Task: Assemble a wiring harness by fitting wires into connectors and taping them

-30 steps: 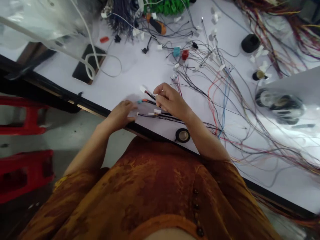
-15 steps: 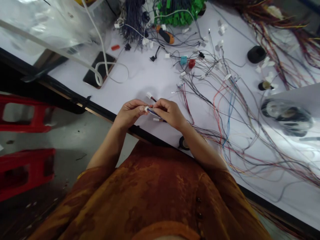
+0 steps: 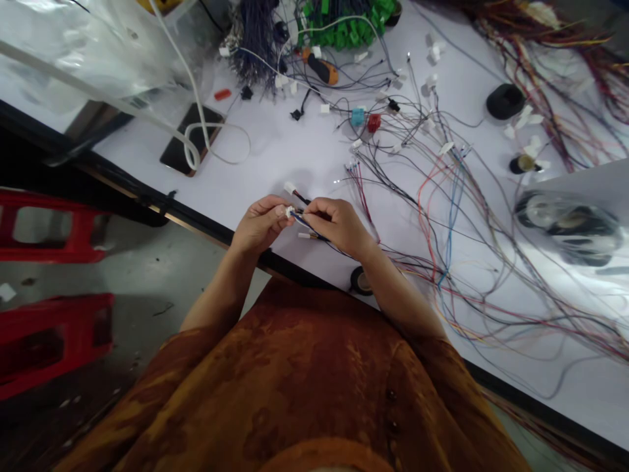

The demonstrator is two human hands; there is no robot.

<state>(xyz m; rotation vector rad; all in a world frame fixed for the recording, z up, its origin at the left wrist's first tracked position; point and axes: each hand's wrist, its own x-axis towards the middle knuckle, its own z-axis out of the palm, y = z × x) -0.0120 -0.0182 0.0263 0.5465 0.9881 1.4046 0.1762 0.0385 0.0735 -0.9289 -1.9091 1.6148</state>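
Observation:
Near the table's front edge, my left hand [image 3: 260,226] pinches a small white connector [image 3: 289,212] between thumb and fingers. Blue, white and dark wires [image 3: 299,218] run out of that connector toward my right hand [image 3: 339,226], whose thumb and forefinger are closed on them just beside it. Another white plug [image 3: 290,188] on dark and red wires sticks out above my fingers. Below them, a narrow white connector [image 3: 307,236] lies over the tabletop. The wires continue under my right hand, where my palm hides them.
Loose wires [image 3: 442,223] spread across the table's right side. A tape roll [image 3: 361,280] lies by my right forearm. A phone [image 3: 191,139] rests at left, with orange-and-black snips [image 3: 322,69] and green connectors [image 3: 344,26] at the back. Red stools [image 3: 54,226] stand on the floor.
My hands have parted very slightly, so more of the white connector and its wires shows. The whole view has shifted a little; nothing was let go.

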